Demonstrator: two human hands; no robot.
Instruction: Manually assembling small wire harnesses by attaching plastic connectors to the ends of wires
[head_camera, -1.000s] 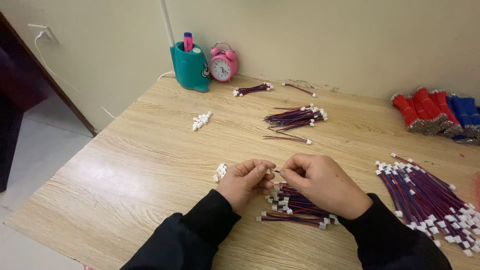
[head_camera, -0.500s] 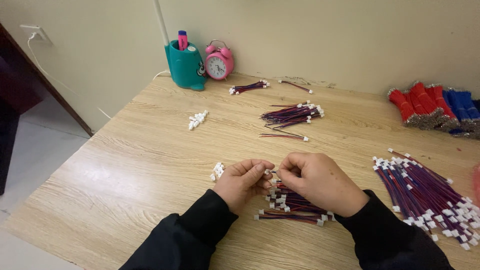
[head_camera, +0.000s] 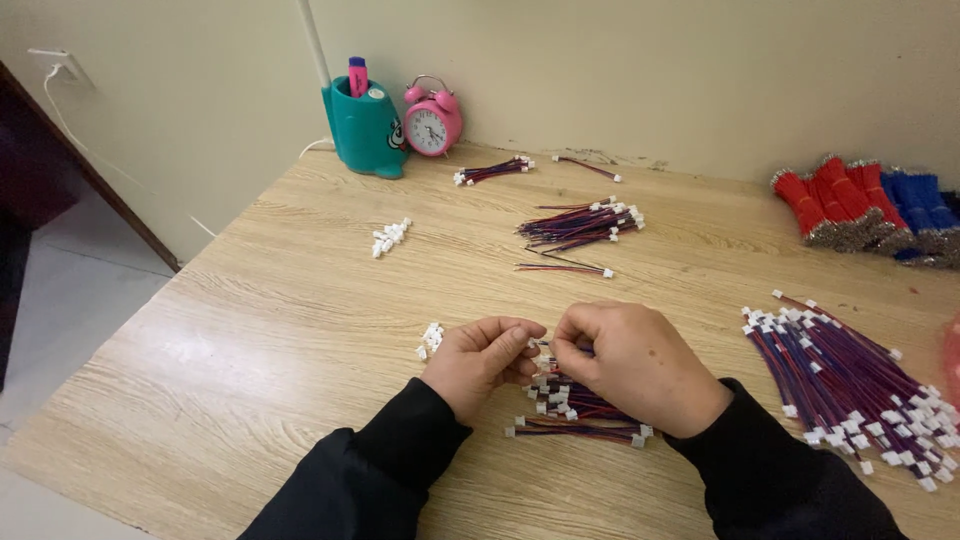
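Between left hand (head_camera: 482, 358) and right hand (head_camera: 628, 362), small wire lead (head_camera: 541, 345).

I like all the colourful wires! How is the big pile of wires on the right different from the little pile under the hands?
The big pile lies fanned out by the table's right edge, untouched; the little pile sits partly hidden under the left hand and right hand. The big pile holds far more wires. Both are red-and-blue wires with white plugs.

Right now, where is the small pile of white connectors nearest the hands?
In the head view, the white connector pile lies on the wooden table, just left of the left hand.
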